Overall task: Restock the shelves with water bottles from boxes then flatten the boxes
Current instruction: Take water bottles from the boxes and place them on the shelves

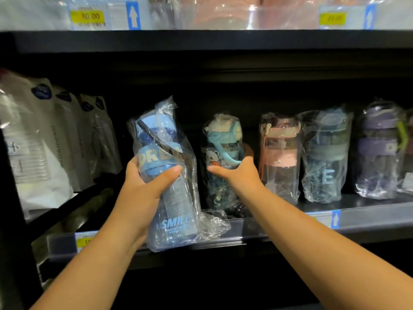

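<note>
Water bottles (327,155) in clear plastic wrap lined the lower shelf (368,222), a dark board with a grey front rail that ran across the whole view. An upper shelf (201,40) crossed above it, carrying more wrapped goods too blurred to tell apart. White pouches (33,142) stood in a tight file at the left end, well apart from the bottles.

The blue bottle (178,204) was the tallest item in front. It was tilted with its lid leaning left, and its base hung before the rail at the shelf's edge, though whether it touched could not be told. The left hand (143,191) gripped it about the middle, thumb across the front and fingers curled behind.

Just to its right stood the cartoon bottle (223,144), upright on the shelf with a pale blue strap. The right hand (237,173) held it at the waist, thumb pointing left and fingers wrapped round the far side. Beyond it stood the pink-banded bottle (280,157), then a teal bottle beside it with their wraps touching, then a purple bottle (380,151) slightly apart.

Smallest were the labels: a yellow price tag (90,16) with a blue arrow label (133,16) above, and another yellow tag (86,241) on the lower rail.
</note>
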